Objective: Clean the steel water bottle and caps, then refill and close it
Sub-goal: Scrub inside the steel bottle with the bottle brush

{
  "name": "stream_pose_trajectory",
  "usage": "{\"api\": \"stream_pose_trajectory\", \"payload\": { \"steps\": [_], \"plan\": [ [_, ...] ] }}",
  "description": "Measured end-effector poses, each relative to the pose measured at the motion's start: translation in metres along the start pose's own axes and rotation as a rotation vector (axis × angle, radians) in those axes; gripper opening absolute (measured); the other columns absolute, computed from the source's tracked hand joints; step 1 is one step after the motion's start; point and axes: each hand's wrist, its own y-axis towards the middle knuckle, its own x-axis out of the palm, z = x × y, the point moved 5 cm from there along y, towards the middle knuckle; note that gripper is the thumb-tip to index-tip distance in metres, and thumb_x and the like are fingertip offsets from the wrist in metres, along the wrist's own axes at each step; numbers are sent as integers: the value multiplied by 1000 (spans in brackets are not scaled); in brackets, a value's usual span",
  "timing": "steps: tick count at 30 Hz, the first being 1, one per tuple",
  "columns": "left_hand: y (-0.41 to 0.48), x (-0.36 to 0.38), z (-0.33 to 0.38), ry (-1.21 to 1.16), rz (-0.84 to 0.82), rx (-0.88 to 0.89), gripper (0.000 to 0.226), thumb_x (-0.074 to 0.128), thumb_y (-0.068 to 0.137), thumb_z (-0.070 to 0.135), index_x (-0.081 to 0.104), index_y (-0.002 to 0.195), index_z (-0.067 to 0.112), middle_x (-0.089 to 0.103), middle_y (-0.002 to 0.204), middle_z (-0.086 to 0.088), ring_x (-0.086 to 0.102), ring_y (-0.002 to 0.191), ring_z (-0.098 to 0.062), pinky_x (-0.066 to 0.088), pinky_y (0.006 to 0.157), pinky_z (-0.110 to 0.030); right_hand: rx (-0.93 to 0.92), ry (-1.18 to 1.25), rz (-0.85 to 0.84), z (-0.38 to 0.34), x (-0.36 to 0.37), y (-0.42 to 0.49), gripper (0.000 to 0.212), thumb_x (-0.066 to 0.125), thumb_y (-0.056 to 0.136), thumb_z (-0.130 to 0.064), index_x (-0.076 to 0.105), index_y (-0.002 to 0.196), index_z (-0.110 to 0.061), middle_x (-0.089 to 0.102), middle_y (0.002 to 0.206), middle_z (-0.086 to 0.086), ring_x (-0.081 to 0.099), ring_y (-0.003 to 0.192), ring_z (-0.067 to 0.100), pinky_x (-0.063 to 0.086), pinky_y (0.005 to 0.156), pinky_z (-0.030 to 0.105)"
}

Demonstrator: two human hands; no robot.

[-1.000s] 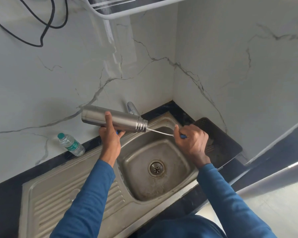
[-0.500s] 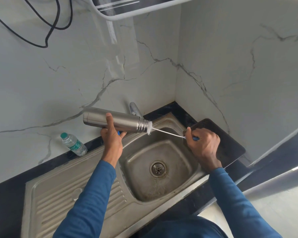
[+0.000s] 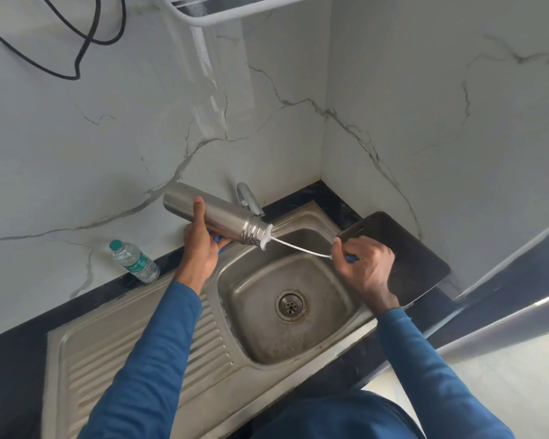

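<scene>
The left hand (image 3: 200,245) grips the steel bottle (image 3: 216,218) round its middle, thumb laid over the top and fingers curled beneath. It holds the bottle nearly level above the sink (image 3: 327,299), open mouth aimed at the right hand (image 3: 366,264). That hand is closed in a fist on the blue handle of a bottle brush (image 3: 298,247). Its thin white stem runs from the fist to the bottle's mouth, where white bristles show at the rim.

The bottle looks rigid and smooth, probably light with nothing in it, and likely slippery if wet. A full wrap at mid-body seems the safest hold; the ridged neck, nearer the right hand, would give better purchase. The stem bows slightly, so it seems springy and is best pushed straight along the bottle. Something blue shows under the left fingers; I cannot tell what.
</scene>
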Motion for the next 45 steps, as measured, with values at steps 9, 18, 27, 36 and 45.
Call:
{"api": "stream_pose_trajectory", "payload": {
  "steps": [9,18,27,36,45],
  "plan": [
    [4,-5,3,-69,29,-17,37,65,101,52,61,113,17,72,118,-8,72,104,-21,62,77,-43,62,0,18,16,-9,-6,49,64,92,-29,52,47,-15,31,51,-12,33,44,13,18,51,19],
    [7,-12,9,-113,40,42,36,64,102,50,62,115,17,71,125,-10,70,115,-25,62,92,-49,109,-4,-11,28,-4,-6,52,60,93,-33,50,47,-11,32,48,-8,35,45,17,26,49,24],
    [11,-24,13,-101,48,99,50,68,99,50,61,129,11,71,130,-12,70,120,-26,61,98,-51,292,553,-739,18,13,-7,63,66,98,-55,69,53,-10,38,40,-9,29,40,12,31,49,18],
    [6,-19,10,-51,14,113,43,65,102,49,63,121,10,73,118,-9,72,115,-24,61,95,-53,174,510,-926,-1,39,-17,69,63,101,-55,45,48,-15,42,43,-10,34,39,10,38,51,21],
    [-2,-4,7,-38,-5,122,37,65,102,45,64,119,12,74,115,-8,74,107,-19,63,92,-47,26,-6,-736,-8,41,-21,47,31,112,-49,57,96,-13,47,69,-4,47,70,23,49,73,46]
  ]
}}
